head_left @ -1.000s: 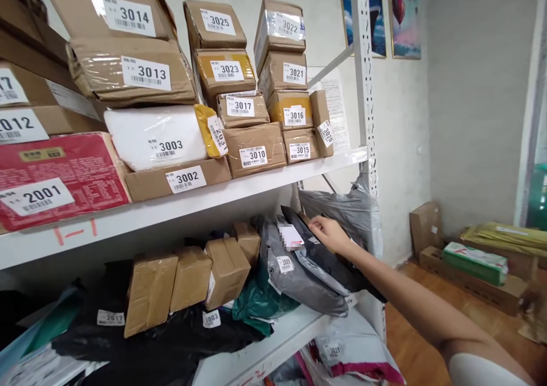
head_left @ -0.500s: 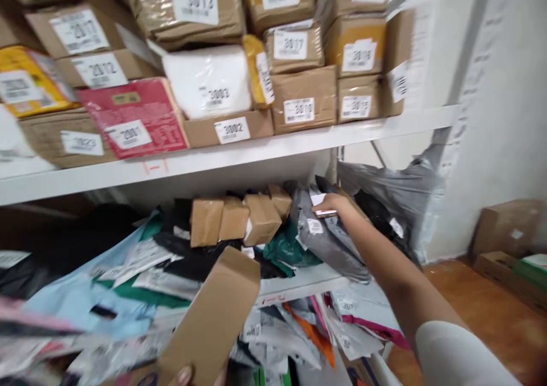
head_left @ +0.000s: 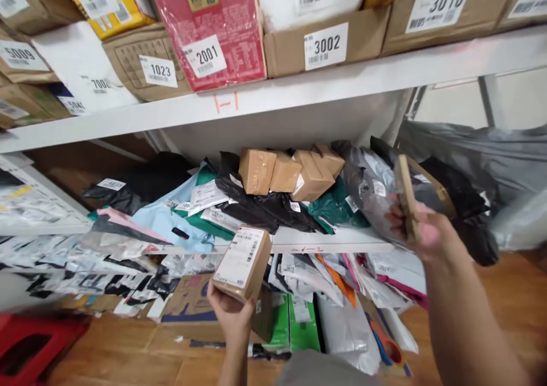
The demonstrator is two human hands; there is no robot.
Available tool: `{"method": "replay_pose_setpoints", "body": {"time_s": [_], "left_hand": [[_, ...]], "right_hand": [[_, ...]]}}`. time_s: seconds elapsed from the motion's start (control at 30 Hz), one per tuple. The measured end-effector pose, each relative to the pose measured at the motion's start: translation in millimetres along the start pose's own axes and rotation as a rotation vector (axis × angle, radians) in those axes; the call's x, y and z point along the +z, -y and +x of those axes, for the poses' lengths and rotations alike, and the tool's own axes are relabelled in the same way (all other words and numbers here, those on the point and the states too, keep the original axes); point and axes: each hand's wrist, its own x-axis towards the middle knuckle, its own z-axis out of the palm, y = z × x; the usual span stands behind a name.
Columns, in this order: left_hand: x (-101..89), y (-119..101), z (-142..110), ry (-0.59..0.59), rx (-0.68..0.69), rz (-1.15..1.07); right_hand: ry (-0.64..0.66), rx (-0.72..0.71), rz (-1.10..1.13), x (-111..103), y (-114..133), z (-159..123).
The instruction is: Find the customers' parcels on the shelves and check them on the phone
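Observation:
My left hand (head_left: pixel 233 313) is closed around a small brown cardboard box (head_left: pixel 243 262) with a white shipping label, held up below the middle shelf (head_left: pixel 333 239). My right hand (head_left: pixel 421 232) grips a thin flat brown parcel (head_left: pixel 407 202) seen edge-on, just off the right end of that shelf, in front of grey and black plastic mailer bags (head_left: pixel 453 203). Several small taped brown boxes (head_left: pixel 290 172) lie on black and green bags behind.
The upper shelf (head_left: pixel 265 98) carries numbered boxes, among them a red package 2001 (head_left: pixel 213 32) and box 3002 (head_left: pixel 327 47). Mailer bags fill the lower level and floor (head_left: pixel 342 312). A red stool (head_left: pixel 29 346) stands at bottom left on the wooden floor.
The view has dropped down and left. My right hand has pulled back from the grey bags holding a flat brown parcel. My left hand has raised the small box into full view.

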Motion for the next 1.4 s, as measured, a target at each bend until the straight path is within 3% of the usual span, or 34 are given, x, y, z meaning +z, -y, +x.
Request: {"method": "replay_pose_setpoints", "body": {"time_s": [0.03, 0.1, 0.2, 0.3, 0.47, 0.6, 0.7, 0.83, 0.97, 1.4], "left_hand": [[1.1, 6.3, 3.3, 0.007, -0.003, -0.002], [7.9, 23.1, 7.8, 0.038, -0.016, -0.005], [22.2, 58.4, 6.4, 0.111, -0.023, 0.053], [33.2, 93.9, -2.3, 0.14, -0.08, 0.132], [38.6, 118.7, -9.3, 0.134, -0.186, 0.087], [36.5, 123.1, -7.0, 0.147, -0.202, 0.086], [32.3, 128.5, -9.5, 0.15, -0.222, 0.074], [25.2, 135.3, -15.3, 0.171, -0.265, -0.002], [19.6, 138.2, -15.7, 0.18, -0.278, -0.006], [20.5, 129.0, -10.3, 0.191, -0.3, 0.025]], "right_hand": [[0.044, 0.078, 0.233, 19.6, -9.6, -20.4], [0.088, 0.213, 0.47, 60.7, -29.8, -53.6], [0.129, 0.343, 0.627, 113.8, -59.0, -84.1], [0.147, 0.394, 0.679, 145.4, -82.9, -101.1], [0.149, 0.415, 0.674, 164.5, -116.1, -120.6], [-0.005, 0.349, 0.724, 179.5, -143.1, -128.4], [0.049, 0.386, 0.814, 199.7, -155.8, -133.6], [0.182, 0.457, 0.971, 228.6, -156.9, -140.0], [0.239, 0.44, 1.013, 246.4, -154.3, -141.5], [0.212, 0.345, 0.832, 256.8, -144.4, -140.9]]}}
